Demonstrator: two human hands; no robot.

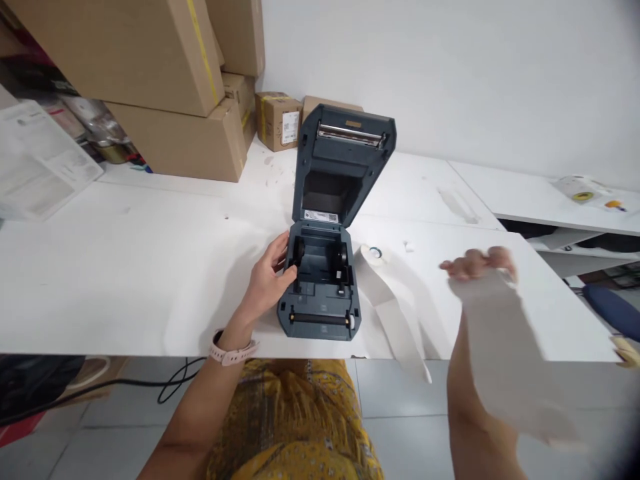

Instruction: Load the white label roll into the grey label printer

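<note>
A dark grey label printer (pixel 320 293) stands on the white table with its lid (pixel 345 160) raised. Its inner bay shows two black roll holders and no roll between them. My left hand (pixel 273 277) grips the printer's left side wall, thumb over the rim and fingers along the outside. Off to the right, my right hand (pixel 480 265) pinches the top of a wide strip of white label paper (pixel 505 340), which hangs past the table's front edge and is blurred. Between printer and right hand, a narrower strip of paper (pixel 393 313) trails from a small roll end and over the edge.
Cardboard boxes (pixel 175 140) are stacked at the back left, with a small labelled box (pixel 277 123) beside them. A printed plastic bag (pixel 40 160) lies far left. A tape roll (pixel 580 190) sits at the back right. Black cables (pixel 175 383) hang below the table.
</note>
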